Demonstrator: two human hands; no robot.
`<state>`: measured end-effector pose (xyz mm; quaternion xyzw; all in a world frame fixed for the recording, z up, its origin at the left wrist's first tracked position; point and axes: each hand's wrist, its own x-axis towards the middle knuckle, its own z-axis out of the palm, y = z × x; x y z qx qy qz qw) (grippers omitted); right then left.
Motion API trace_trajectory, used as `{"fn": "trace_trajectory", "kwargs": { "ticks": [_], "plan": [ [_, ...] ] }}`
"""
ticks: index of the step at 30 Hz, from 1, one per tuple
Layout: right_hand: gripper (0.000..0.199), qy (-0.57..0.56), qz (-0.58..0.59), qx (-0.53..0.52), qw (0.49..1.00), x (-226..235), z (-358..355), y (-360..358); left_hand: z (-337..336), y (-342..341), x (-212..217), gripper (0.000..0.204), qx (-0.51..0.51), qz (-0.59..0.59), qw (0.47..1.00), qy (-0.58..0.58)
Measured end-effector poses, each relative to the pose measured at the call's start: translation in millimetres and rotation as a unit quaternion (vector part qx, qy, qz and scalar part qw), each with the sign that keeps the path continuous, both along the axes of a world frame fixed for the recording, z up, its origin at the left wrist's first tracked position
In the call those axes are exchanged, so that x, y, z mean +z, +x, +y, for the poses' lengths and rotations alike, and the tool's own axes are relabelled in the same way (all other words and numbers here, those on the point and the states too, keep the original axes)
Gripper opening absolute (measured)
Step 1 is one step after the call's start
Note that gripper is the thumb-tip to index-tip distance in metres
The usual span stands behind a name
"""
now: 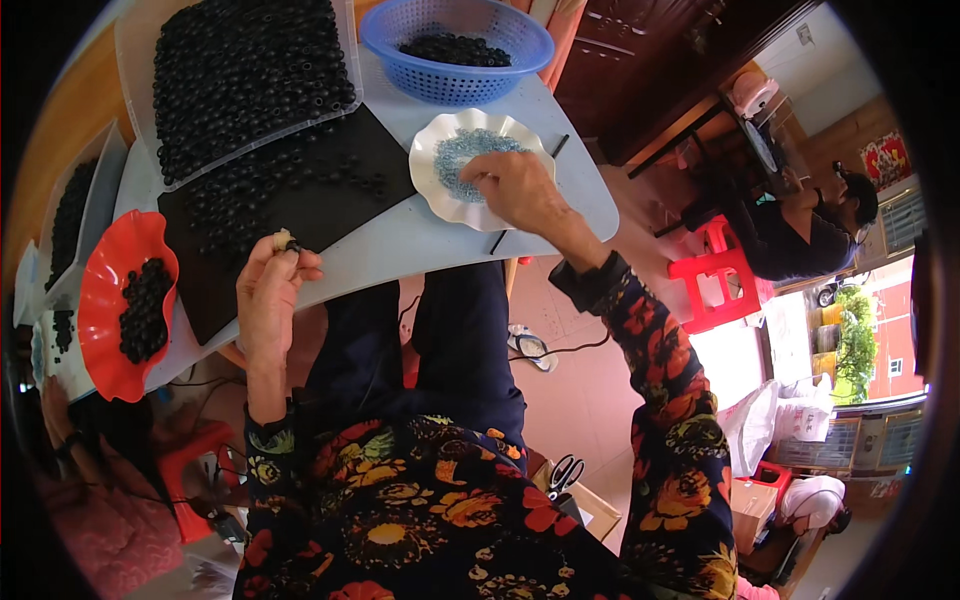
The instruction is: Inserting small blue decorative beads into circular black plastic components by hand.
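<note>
My left hand (268, 300) is at the table's front edge, thumb and fingers pinched around a small round black piece (292, 245). Something beige covers one of its fingertips. My right hand (520, 195) reaches into a white scalloped plate (428, 188). Its fingers are pressed together among tiny pale-blue clear pieces (455, 158); whatever they hold is hidden. Loose black beads (240, 205) lie on a dark mat (385, 145) between the hands and a clear plastic bin (137, 65) heaped with the same beads. To the left of my left hand stands a red wavy-edged dish (98, 300) with more beads.
A blue perforated basket (450, 85) with black pieces stands behind the plate. Thin black sticks (497, 242) poke out beside the plate. Another person's arm (65, 425) shows at far left. Red stools (715, 280) and a seated person (810, 225) are to the right.
</note>
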<state>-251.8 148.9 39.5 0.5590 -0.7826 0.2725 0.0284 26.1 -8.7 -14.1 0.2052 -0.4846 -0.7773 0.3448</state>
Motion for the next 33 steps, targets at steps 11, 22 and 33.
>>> {"fn": "trace_trajectory", "kwargs": {
  "ticks": [11,22,33],
  "plan": [
    [0.021,-0.036,0.024,0.03,0.999,-14,-5,-18,-1,0,1,0.018,-0.012,-0.005,1.0,-0.013],
    [0.022,-0.04,-0.029,-0.041,0.998,-2,-16,-33,5,-2,1,0.015,0.023,-0.014,1.0,-0.013],
    [0.022,0.018,-0.02,0.009,1.0,-4,-21,-26,6,-3,3,0.015,0.018,-0.005,1.0,-0.009]
  ]
}}
